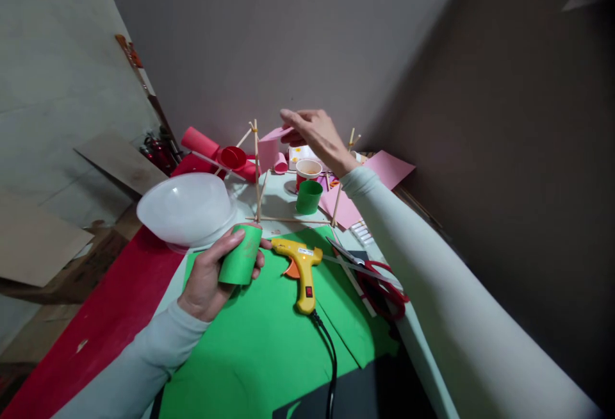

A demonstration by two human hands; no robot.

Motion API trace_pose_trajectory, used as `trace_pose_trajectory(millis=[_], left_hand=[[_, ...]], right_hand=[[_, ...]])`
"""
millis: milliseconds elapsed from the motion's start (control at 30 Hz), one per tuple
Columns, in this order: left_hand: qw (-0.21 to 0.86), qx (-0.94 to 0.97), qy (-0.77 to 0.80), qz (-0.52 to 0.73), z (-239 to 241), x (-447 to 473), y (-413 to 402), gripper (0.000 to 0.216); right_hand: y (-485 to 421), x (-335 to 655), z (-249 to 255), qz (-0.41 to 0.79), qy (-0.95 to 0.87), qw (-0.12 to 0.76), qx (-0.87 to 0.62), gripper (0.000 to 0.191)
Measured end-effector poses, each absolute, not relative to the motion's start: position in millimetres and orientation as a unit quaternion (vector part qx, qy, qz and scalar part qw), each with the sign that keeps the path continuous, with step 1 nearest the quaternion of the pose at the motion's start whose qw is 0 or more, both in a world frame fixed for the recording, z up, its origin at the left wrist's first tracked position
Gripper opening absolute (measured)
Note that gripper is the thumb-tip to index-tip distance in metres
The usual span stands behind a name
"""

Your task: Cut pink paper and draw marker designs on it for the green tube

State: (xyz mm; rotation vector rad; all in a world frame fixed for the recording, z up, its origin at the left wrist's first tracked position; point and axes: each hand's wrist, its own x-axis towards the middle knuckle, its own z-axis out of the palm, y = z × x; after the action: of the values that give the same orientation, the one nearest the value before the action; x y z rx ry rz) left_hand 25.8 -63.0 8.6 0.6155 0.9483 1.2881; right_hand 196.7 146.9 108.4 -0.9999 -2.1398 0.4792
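Observation:
My left hand [207, 281] grips a green paper roll [240, 255] above the green sheet [269, 348] near the table's front. Raised over the far part of the table, my right hand [317, 137] pinches a pink paper piece [270, 147] at the top of a wooden stick frame [257, 175]. A yellow glue gun [302, 265] lies on the green sheet, just right of the green roll, with its black cord trailing toward me.
A white bowl [185, 207] sits left of the frame. A green cup [308, 197] and a red-and-white cup [308, 170] stand behind it. Red-handled scissors [379, 281] lie at the right. Red paper rolls [211, 150] and pink sheets [384, 172] lie at the back.

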Motion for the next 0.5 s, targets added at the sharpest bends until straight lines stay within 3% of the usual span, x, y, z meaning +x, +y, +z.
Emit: trace_pose_trajectory(millis=[133,267,333,500], left_hand=[[0.644,0.255,0.429,0.581,12.0,24.2,-64.1,0.029],[0.632,0.263,0.425,0.592,18.7,23.8,-69.1,0.035],[0.629,0.274,0.416,0.596,22.3,25.6,-72.6,0.039],[0.628,0.311,0.389,0.598,26.1,34.7,-79.3,0.042]], right_hand=[[107.6,227.4,110.8,0.211,-0.805,0.451,-0.323,0.018],[41.5,257.9,92.0,0.294,-0.787,0.451,-0.302,0.055],[7.5,269.3,79.2,0.370,-0.755,0.432,-0.326,0.064],[-53.7,283.1,52.9,0.580,-0.602,0.441,-0.328,0.046]])
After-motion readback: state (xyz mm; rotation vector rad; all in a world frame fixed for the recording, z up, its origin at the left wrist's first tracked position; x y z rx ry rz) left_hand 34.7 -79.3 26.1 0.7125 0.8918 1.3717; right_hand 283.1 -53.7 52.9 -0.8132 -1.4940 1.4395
